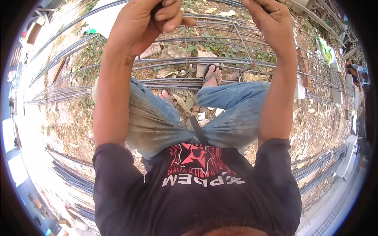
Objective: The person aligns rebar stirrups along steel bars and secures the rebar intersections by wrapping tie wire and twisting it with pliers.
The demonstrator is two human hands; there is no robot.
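Observation:
Both arms reach up to the top edge of the head view. My left hand has curled fingers with one finger pointing right; a dark thing shows between the fingers, too unclear to name. Across from it, my right hand is cut off by the frame edge, its thumb and fingers bent together around something dark that I cannot make out. Long thin steel rods run crosswise below the hands, with bent wire or rod pieces across them. Neither hand visibly touches the rods.
A sandalled foot rests beside bundled rods between the jeans-clad legs. A wire-like cage of rods stands at the right. More rod bundles lie low on the left. Another person is at the far right edge.

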